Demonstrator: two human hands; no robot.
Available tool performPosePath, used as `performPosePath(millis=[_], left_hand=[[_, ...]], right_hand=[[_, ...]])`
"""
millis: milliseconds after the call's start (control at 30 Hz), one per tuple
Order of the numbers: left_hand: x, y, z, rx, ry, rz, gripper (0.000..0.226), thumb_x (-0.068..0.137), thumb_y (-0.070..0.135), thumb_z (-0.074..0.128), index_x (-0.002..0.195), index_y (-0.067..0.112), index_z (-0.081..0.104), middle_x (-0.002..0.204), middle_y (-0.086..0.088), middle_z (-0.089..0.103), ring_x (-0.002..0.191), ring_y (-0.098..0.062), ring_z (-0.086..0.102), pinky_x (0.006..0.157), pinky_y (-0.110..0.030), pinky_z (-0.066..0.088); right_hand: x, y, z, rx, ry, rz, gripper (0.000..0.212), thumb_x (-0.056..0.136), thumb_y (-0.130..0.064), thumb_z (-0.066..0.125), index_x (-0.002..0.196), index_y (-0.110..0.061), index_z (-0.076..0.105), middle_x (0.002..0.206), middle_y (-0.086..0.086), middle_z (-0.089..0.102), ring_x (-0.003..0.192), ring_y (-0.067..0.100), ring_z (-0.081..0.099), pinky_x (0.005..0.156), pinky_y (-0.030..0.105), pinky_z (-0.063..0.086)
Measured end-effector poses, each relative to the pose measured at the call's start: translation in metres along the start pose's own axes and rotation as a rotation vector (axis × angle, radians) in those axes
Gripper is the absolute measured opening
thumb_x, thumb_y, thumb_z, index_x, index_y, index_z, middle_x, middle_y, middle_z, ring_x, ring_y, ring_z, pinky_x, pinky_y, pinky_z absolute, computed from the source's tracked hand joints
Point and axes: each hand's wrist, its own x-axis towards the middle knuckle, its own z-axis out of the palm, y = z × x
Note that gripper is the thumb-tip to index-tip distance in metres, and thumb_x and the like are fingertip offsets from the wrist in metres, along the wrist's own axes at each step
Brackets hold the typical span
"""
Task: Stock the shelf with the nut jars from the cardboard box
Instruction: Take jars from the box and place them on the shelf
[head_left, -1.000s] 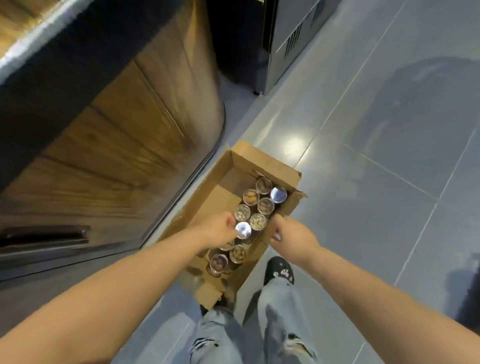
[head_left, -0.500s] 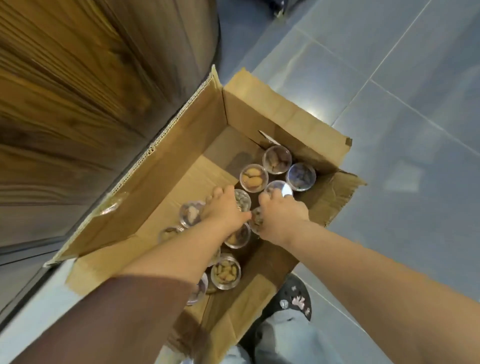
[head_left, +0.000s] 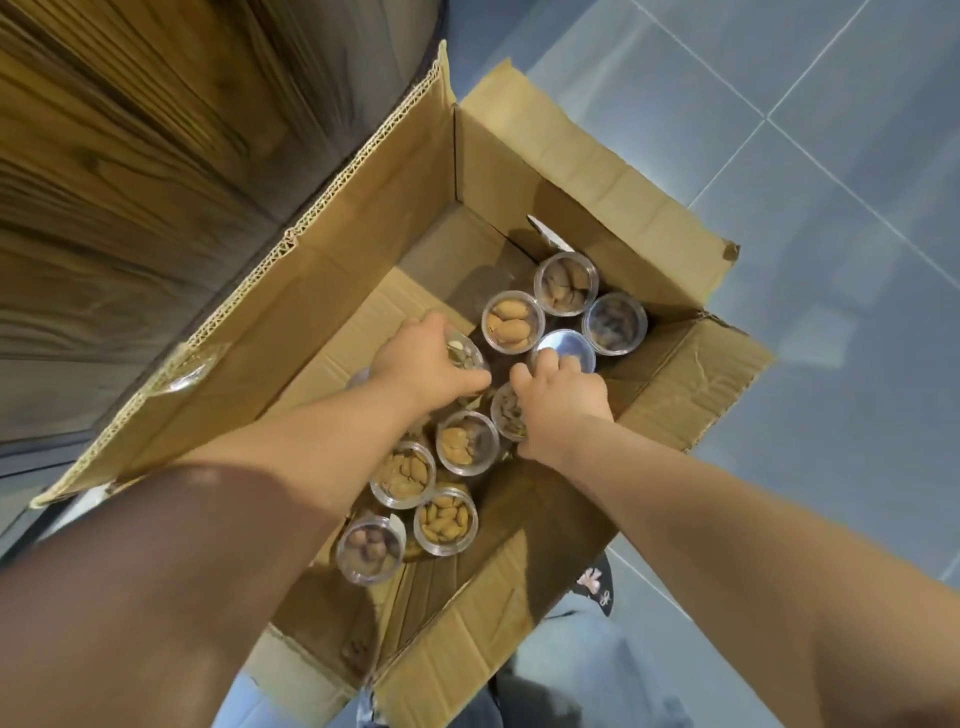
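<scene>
So both hands are down inside the cardboard box (head_left: 363, 270). The left hand (head_left: 421, 364) is wrapped around a clear nut jar (head_left: 465, 357), and just to its right the right hand (head_left: 561, 405) has its fingers curled onto the near rim of the silver-lidded jar (head_left: 569, 344), with another jar (head_left: 503, 415) tucked under its palm; tbh I can't tell if it's actually got a grip on either one. Three more jars (head_left: 511, 322) stand just past the fingertips, and four others (head_left: 467, 441) sit back under the left wrist and forearm, all upright in the box.
</scene>
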Motion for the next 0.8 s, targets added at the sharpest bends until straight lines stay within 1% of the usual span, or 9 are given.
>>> performPosePath(millis=[100, 167, 233, 367, 467, 567, 633, 700, 800], left_hand=[[-0.019, 0.0, -0.025, -0.043, 0.037, 0.022, 0.077, 0.064, 0.048, 0.077, 0.128, 0.017, 0.046, 0.129, -0.006, 0.051, 0.113, -0.024, 0.054, 0.088, -0.032, 0.046], [-0.041, 0.005, -0.051, -0.035, 0.059, 0.035, 0.076, 0.066, 0.046, 0.077, 0.129, 0.018, 0.045, 0.13, -0.006, 0.047, 0.115, -0.024, 0.051, 0.088, -0.033, 0.044], [-0.067, 0.014, -0.078, -0.012, 0.087, 0.017, 0.073, 0.065, 0.047, 0.076, 0.127, 0.022, 0.046, 0.127, -0.005, 0.047, 0.115, -0.025, 0.049, 0.09, -0.036, 0.045], [-0.134, 0.04, -0.138, -0.14, 0.167, -0.076, 0.065, 0.062, 0.052, 0.074, 0.118, 0.028, 0.05, 0.12, -0.002, 0.051, 0.108, -0.025, 0.053, 0.088, -0.038, 0.048], [-0.202, 0.065, -0.185, -0.175, 0.203, 0.017, 0.064, 0.069, 0.052, 0.069, 0.124, 0.025, 0.051, 0.123, -0.005, 0.053, 0.108, -0.025, 0.055, 0.089, -0.038, 0.048], [-0.279, 0.079, -0.23, 0.015, 0.279, 0.218, 0.062, 0.082, 0.049, 0.056, 0.138, 0.026, 0.041, 0.129, -0.01, 0.049, 0.114, -0.032, 0.051, 0.09, -0.04, 0.045], [-0.329, 0.08, -0.256, 0.21, 0.328, 0.328, 0.057, 0.089, 0.047, 0.043, 0.141, 0.027, 0.033, 0.126, -0.012, 0.047, 0.11, -0.035, 0.051, 0.083, -0.041, 0.043], [-0.378, 0.077, -0.277, 0.306, 0.406, 0.354, 0.047, 0.092, 0.046, 0.033, 0.134, 0.023, 0.033, 0.117, -0.011, 0.049, 0.098, -0.034, 0.056, 0.074, -0.04, 0.046], [-0.46, 0.067, -0.305, 0.332, 0.501, 0.314, 0.033, 0.095, 0.044, 0.027, 0.114, 0.019, 0.035, 0.102, -0.007, 0.049, 0.08, -0.031, 0.058, 0.066, -0.038, 0.047]], right_hand=[[-0.017, 0.004, -0.011, 0.16, 0.053, -0.01, 0.081, 0.073, -0.053, 0.069, 0.134, -0.016, 0.032, 0.133, 0.01, 0.036, 0.121, 0.031, 0.04, 0.077, 0.038, 0.047], [-0.043, 0.01, -0.023, 0.342, 0.097, 0.02, 0.084, 0.072, -0.052, 0.07, 0.136, -0.014, 0.031, 0.134, 0.009, 0.038, 0.122, 0.031, 0.04, 0.086, 0.039, 0.047], [-0.078, 0.018, -0.037, 0.528, 0.139, 0.057, 0.08, 0.071, -0.048, 0.073, 0.132, -0.015, 0.034, 0.132, 0.008, 0.042, 0.119, 0.029, 0.044, 0.088, 0.037, 0.045], [-0.171, 0.024, -0.08, 0.894, 0.278, 0.124, 0.061, 0.066, -0.045, 0.078, 0.11, -0.021, 0.043, 0.112, 0.001, 0.054, 0.099, 0.02, 0.054, 0.073, 0.033, 0.047], [-0.247, 0.022, -0.116, 1.093, 0.368, 0.148, 0.058, 0.067, -0.041, 0.08, 0.107, -0.023, 0.042, 0.104, -0.002, 0.059, 0.091, 0.017, 0.059, 0.068, 0.029, 0.049], [-0.317, 0.012, -0.149, 1.154, 0.558, 0.15, 0.059, 0.065, -0.039, 0.082, 0.108, -0.024, 0.045, 0.107, -0.002, 0.056, 0.098, 0.017, 0.057, 0.078, 0.035, 0.052], [-0.356, 0.0, -0.167, 1.149, 0.681, 0.14, 0.055, 0.066, -0.032, 0.081, 0.105, -0.026, 0.043, 0.106, -0.001, 0.051, 0.098, 0.018, 0.053, 0.076, 0.032, 0.048], [-0.393, -0.012, -0.182, 1.092, 0.741, 0.101, 0.056, 0.067, -0.031, 0.08, 0.11, -0.026, 0.044, 0.107, -0.003, 0.046, 0.099, 0.016, 0.05, 0.077, 0.027, 0.041], [-0.448, -0.035, -0.202, 1.016, 0.774, 0.028, 0.068, 0.069, -0.034, 0.079, 0.126, -0.017, 0.045, 0.112, -0.007, 0.041, 0.102, 0.011, 0.046, 0.082, 0.023, 0.037]])
